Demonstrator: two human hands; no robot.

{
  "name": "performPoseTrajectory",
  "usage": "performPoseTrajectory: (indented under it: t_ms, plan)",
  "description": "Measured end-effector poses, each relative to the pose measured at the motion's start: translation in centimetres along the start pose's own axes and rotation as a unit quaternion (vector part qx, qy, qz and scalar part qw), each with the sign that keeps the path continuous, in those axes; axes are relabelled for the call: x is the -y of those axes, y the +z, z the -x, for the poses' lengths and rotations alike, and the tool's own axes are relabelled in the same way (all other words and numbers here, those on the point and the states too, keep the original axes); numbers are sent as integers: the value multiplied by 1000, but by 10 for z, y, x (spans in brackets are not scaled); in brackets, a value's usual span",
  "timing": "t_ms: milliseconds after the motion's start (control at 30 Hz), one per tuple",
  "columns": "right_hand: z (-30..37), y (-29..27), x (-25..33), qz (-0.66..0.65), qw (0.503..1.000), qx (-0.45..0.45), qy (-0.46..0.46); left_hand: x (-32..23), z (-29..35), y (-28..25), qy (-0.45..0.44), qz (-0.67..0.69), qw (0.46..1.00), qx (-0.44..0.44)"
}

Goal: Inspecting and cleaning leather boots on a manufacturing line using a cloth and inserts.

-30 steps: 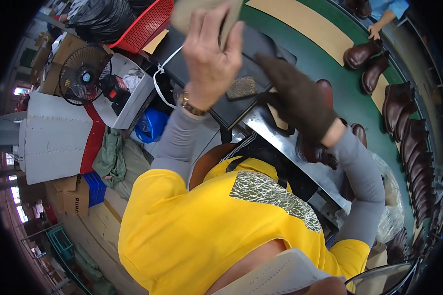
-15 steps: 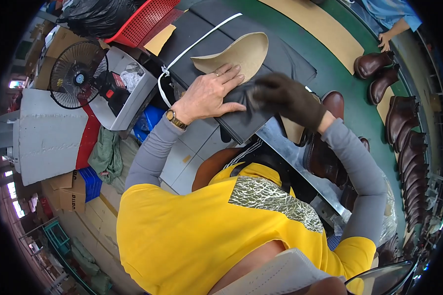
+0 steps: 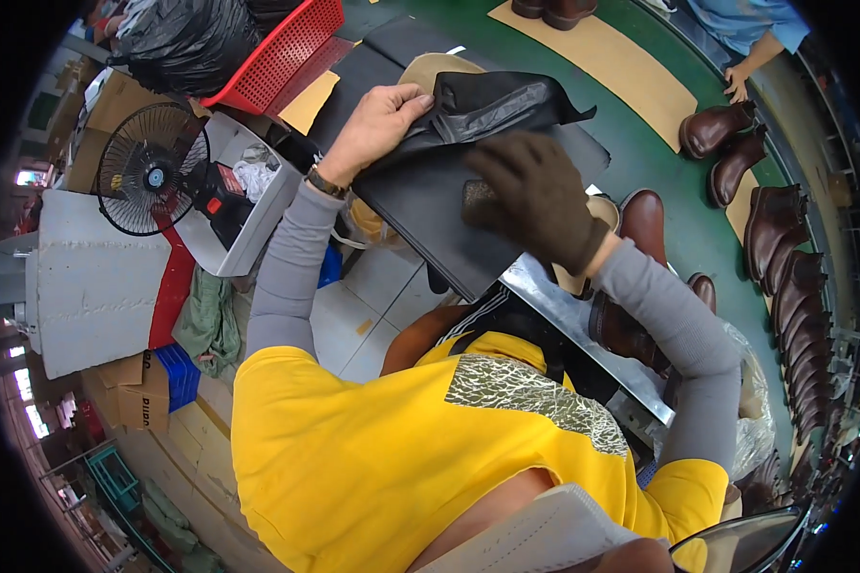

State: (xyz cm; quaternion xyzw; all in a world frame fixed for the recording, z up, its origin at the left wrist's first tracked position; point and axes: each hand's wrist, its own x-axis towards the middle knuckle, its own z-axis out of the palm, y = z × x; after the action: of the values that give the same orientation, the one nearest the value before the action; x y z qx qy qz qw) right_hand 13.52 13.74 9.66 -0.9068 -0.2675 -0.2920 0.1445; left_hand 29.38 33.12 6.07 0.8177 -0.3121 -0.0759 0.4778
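Note:
My left hand (image 3: 380, 127) is bare with a watch at the wrist, and pinches the edge of a thin black sheet (image 3: 502, 110). That sheet is lifted and folded up, showing a shiny crease. Behind it, a curved beige insole (image 3: 435, 69) is mostly covered. My right hand (image 3: 535, 196), in a dark brown glove, hovers over the stack of flat black sheets (image 3: 420, 205). Under its slightly blurred fingers a small dark speckled block (image 3: 478, 199) shows; its exact kind is unclear. Beside the glove lies a beige-lined piece (image 3: 573, 277), partly hidden.
Brown leather shoes (image 3: 643, 224) stand on the green table (image 3: 683, 215) to the right, with a row of boots (image 3: 784, 244) beyond. A red basket (image 3: 291, 57) and a fan (image 3: 153, 170) are at left. A co-worker's hand (image 3: 738, 81) reaches in at far right.
My left hand has moved up and left, off the insole, and now lifts the black sheet's edge, which partly covers the insole. My gloved right hand has shifted slightly, revealing the dark block.

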Motion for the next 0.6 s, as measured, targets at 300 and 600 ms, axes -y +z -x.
performPoseTrajectory:
  t_ms: [300, 600]
  plan:
    - [-41, 32, -71, -115, 981, 148, 51, -95, 21, 24, 322, -323, 886, -89]
    - [21, -83, 23, -102, 983, -1, 154, -118, -6, 37, 159, 120, 975, -95]
